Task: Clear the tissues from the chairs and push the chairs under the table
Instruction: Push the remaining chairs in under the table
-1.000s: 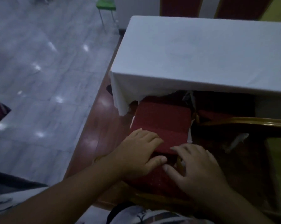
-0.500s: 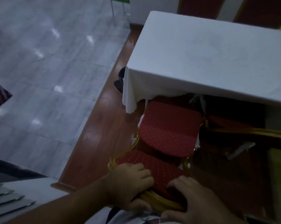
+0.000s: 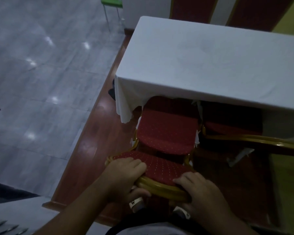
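A red padded chair (image 3: 166,133) with a gold frame stands at the near edge of the white-clothed table (image 3: 210,61), its seat front tucked beneath the cloth. My left hand (image 3: 124,177) grips the left part of the chair's backrest top. My right hand (image 3: 202,195) grips the right part of the same top rail. A second gold-framed chair (image 3: 254,141) stands to the right, partly under the table. A white tissue-like scrap (image 3: 239,156) lies below that chair's rail; small white scraps (image 3: 197,139) show beside the first chair's seat.
Polished wooden platform floor (image 3: 92,141) runs under the chairs, with grey tiled floor (image 3: 41,73) lower to the left. A green chair (image 3: 111,4) stands far back. Red and yellow wall panels (image 3: 254,11) rise behind the table. A white surface with cutlery (image 3: 5,224) sits at bottom left.
My hands went from the seat area back to the top of the backrest and took hold of it. The chair's seat now sits further under the tablecloth.
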Demonstrator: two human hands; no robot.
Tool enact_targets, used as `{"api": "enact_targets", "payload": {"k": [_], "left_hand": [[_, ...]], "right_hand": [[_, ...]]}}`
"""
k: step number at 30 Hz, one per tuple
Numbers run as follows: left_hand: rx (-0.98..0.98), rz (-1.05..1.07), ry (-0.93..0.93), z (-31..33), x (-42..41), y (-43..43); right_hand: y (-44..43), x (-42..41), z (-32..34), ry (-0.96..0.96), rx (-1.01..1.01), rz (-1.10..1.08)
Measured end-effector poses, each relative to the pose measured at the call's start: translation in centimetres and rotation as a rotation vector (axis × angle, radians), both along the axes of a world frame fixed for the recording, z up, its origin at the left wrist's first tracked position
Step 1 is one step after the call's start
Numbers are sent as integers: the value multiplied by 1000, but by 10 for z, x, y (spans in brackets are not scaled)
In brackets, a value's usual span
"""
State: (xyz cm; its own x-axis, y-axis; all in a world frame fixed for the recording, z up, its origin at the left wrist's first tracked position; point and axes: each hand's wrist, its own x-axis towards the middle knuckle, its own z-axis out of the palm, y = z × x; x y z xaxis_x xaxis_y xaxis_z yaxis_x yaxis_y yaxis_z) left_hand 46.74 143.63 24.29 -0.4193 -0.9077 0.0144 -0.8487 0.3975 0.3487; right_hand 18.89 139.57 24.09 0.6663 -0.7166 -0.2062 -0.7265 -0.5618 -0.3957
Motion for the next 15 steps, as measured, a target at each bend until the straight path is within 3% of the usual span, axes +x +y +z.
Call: {"api": "enact_targets", "payload": {"k": [11,15], "left_hand": [[-107,130,-10,1,-31,-43],[-98,148,15,-1,-35,-51]], "right_hand": [[-52,-22,-9,-30,-278,-87],[-50,-22,-8,-5,-244,-240]]}}
